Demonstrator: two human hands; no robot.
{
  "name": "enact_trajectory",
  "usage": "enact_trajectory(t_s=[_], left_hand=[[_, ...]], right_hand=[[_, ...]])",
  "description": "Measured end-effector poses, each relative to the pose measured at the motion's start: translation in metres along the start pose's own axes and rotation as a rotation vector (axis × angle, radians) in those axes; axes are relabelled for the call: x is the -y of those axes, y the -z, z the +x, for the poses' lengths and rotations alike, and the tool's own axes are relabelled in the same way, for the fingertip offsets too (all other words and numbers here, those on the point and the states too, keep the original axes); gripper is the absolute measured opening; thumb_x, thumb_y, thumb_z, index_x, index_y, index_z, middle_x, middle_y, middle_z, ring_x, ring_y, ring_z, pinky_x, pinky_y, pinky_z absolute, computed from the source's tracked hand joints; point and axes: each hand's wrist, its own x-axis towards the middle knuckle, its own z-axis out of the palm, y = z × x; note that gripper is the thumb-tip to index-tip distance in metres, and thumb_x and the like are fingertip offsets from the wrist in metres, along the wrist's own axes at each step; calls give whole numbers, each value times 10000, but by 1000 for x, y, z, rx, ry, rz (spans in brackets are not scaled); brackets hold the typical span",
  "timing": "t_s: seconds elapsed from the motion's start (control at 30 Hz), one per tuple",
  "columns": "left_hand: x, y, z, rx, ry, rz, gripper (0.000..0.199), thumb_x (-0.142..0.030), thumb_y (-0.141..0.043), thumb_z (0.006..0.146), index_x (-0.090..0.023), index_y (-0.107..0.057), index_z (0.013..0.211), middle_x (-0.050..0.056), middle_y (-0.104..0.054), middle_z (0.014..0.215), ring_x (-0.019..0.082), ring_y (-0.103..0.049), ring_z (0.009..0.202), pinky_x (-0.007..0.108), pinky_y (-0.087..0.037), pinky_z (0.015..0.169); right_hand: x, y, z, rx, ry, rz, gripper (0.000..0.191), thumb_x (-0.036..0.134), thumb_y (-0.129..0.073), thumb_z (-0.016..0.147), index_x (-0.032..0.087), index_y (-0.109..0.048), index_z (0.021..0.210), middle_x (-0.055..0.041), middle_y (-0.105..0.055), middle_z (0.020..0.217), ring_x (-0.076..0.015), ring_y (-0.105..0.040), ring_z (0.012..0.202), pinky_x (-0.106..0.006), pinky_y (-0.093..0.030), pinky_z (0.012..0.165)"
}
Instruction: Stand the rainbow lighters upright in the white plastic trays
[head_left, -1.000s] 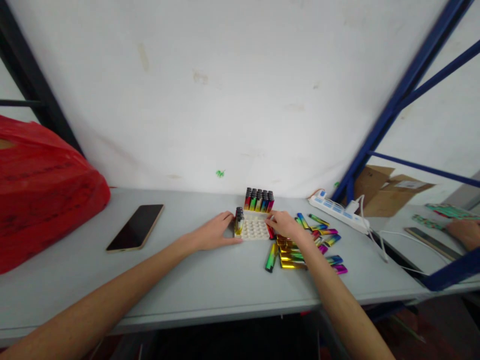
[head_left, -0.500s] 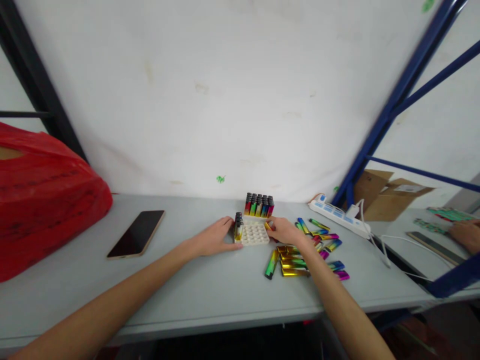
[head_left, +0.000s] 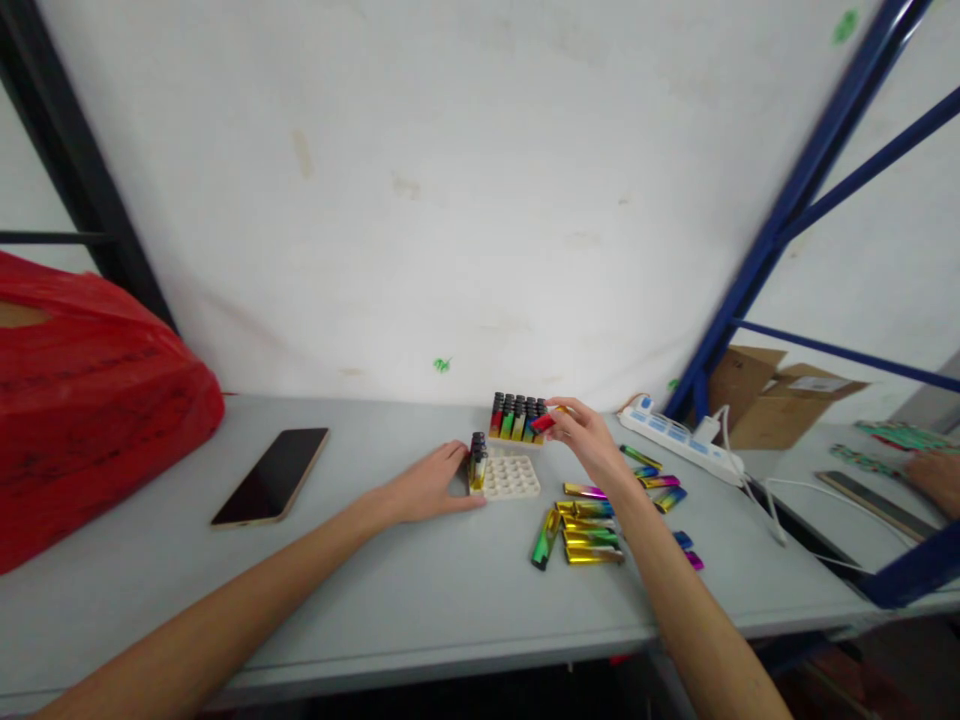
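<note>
At the white tray (head_left: 517,477), the person's left hand (head_left: 426,487) spans the left end, fingers wide; now the right hand (head_left: 589,442) pinches a tilted red lighter (head_left: 543,424) near the upright lighters (head_left: 511,416) behind.

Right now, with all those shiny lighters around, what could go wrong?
The red lighter is tilted in the right hand, so it might slip and bump the standing lighters close by. The left hand is right beside the few upright lighters in the white tray, so a nudge could jostle them. The right forearm reaches past the loose lighters and might brush some aside.
</note>
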Motion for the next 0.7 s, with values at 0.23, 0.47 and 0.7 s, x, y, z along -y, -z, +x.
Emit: enact_trajectory(t_s=[0.23, 0.47, 0.7], left_hand=[[-4, 3, 0, 33, 17, 5, 747, -717, -769, 901, -184, -611, 1400, 193, -666, 1421, 395, -641, 1343, 524, -502, 1209], [-4, 2, 1, 21, 17, -11, 735, -692, -796, 889, -187, -627, 1396, 187, -679, 1419, 403, -641, 1354, 514, -504, 1211], [-4, 3, 1, 27, 21, -8, 734, -687, -792, 896, -174, -629, 1395, 185, -681, 1403, 400, -643, 1342, 518, -502, 1211]], right_hand=[[0, -13, -7, 8, -121, 260, 481, 493, -1029, 662, 198, -724, 888, -51, -807, 896, -178, -762, 847, -341, -640, 895], [-6, -23, -10, 89, -241, 280, 497, 308, -917, 780, 252, -697, 1222, -18, -784, 965, -204, -790, 896, -363, -664, 859], [-18, -42, -15, 250, -322, 205, 490, 521, -890, 791, 246, -583, 1055, 71, -607, 773, -63, -412, 519, -198, -326, 479]])
